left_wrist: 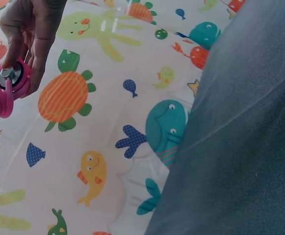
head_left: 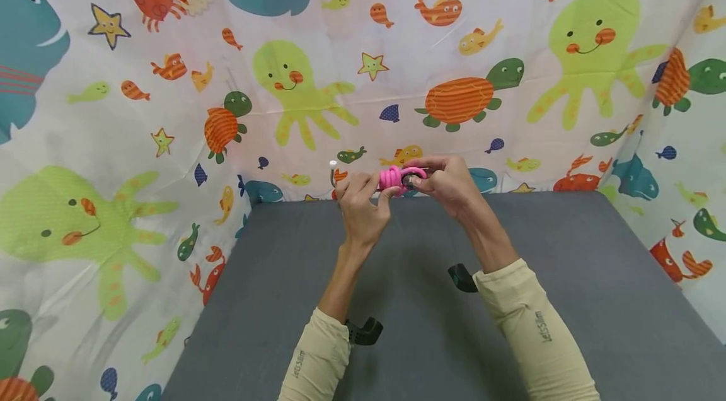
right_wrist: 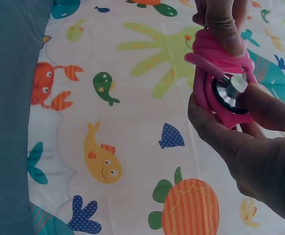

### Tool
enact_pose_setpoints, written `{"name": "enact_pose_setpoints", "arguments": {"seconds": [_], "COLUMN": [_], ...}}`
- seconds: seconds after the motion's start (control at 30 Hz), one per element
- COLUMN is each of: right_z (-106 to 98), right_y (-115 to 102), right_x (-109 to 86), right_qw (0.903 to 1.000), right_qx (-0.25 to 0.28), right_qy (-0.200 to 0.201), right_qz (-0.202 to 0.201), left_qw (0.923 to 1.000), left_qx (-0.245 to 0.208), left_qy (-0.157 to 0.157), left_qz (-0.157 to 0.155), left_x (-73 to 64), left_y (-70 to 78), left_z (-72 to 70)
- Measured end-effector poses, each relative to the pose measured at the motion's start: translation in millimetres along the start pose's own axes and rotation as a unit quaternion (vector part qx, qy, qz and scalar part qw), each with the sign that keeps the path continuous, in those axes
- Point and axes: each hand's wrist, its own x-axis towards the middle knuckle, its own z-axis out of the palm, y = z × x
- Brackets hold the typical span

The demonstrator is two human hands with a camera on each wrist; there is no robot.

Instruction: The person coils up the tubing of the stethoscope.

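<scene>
A pink stethoscope [head_left: 389, 178], its tubing wound into a tight bundle, is held up between both hands above the back edge of the grey table. My left hand [head_left: 361, 205] grips the wound tubing from the left, thumb pressed on the coils in the right wrist view. Past its fingers a thin metal ear tube ends in a white eartip [head_left: 333, 164]. At the bundle's other end my right hand [head_left: 452, 185] pinches the round metal chestpiece [right_wrist: 236, 85], thumb on its side and fingers behind the pink loops. Part of the ear tubes is hidden by my left hand.
The grey table [head_left: 306, 275] spreads below both forearms. A white curtain [head_left: 391, 92] printed with sea animals hangs behind it and along both sides. Dark wrist devices [head_left: 365, 331] stick out by the cream sleeves [head_left: 539, 319].
</scene>
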Motion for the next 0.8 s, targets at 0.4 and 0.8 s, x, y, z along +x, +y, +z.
{"name": "enact_pose_setpoints", "arguments": {"seconds": [0.4, 0.8], "right_z": [16.8, 32.4], "right_y": [18.1, 41.3], "right_x": [-8.8, -11.4], "right_qw": [0.9534, 0.8743], "right_qx": [-0.193, -0.299], "right_qy": [0.132, 0.252], "right_qz": [-0.191, -0.288], "left_qw": [1.0, 0.9987], "left_qx": [-0.001, 0.01], "left_qy": [0.001, -0.049], "left_qz": [-0.002, -0.008], "left_x": [2.5, -4.3], "left_y": [4.8, 2.3], "left_z": [0.3, -4.1]}}
